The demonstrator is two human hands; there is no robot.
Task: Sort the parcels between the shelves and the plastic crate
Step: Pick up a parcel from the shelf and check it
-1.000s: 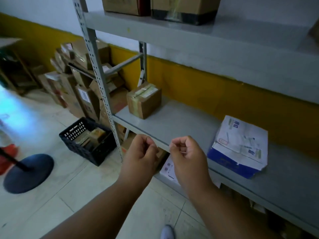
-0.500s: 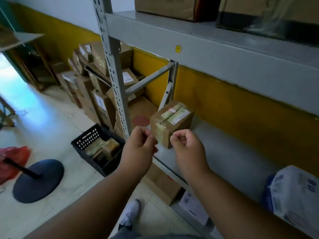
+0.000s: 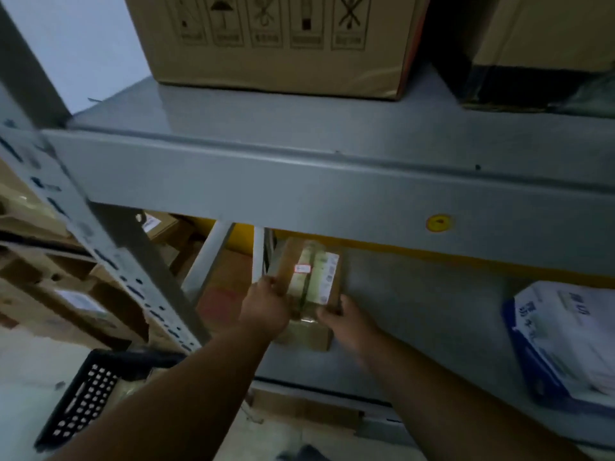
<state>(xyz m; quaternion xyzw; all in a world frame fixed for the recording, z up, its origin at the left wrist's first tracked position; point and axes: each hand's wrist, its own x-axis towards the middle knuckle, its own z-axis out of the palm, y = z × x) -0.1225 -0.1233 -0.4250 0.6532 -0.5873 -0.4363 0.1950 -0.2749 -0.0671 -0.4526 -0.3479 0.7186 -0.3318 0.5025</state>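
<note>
- Since a moment earlier, both my hands had gone from hovering curled and empty before the shelves to the small box [image 3: 306, 287] on the lower shelf [image 3: 416, 327].
- Head view: my left hand [image 3: 266, 306] gripped the box's left side, fingers curled over its top edge.
- My right hand [image 3: 346, 319] held the box's right near corner, fingers wrapped round it.
- That box sat on the shelf's left end, taped, with a white label on top.
- Well to its right lay a blue-and-white parcel [image 3: 565, 341].
- Down left on the floor stood the black crate [image 3: 83, 394].
- Above, a big carton [image 3: 276, 44] rested on the upper shelf [image 3: 299, 181].
</note>
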